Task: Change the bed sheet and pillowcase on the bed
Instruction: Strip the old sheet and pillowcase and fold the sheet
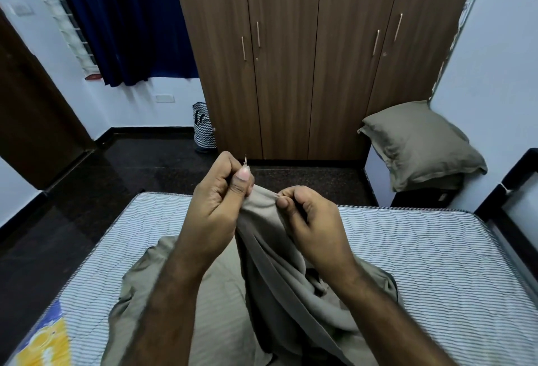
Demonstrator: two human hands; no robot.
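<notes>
Both hands are holding up a taupe sheet [270, 252] over the striped mattress [422, 249]. Left hand [218, 199] is pinching a corner between thumb and curled fingers, a thread tip sticking up; right hand [308, 217] is pinching the edge just beside it. Rest of the sheet is lying bunched on the mattress. Pillow [419, 144] in a matching case is sitting on a ledge by the wardrobe [305, 60]. Patterned bag [203, 127] is standing at the wardrobe's left, below the blue curtain [125, 16].

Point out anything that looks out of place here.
The pillow sits off the bed, propped on a low stand in the corner beside the wardrobe. The mattress is bare, the sheet bunched.
</notes>
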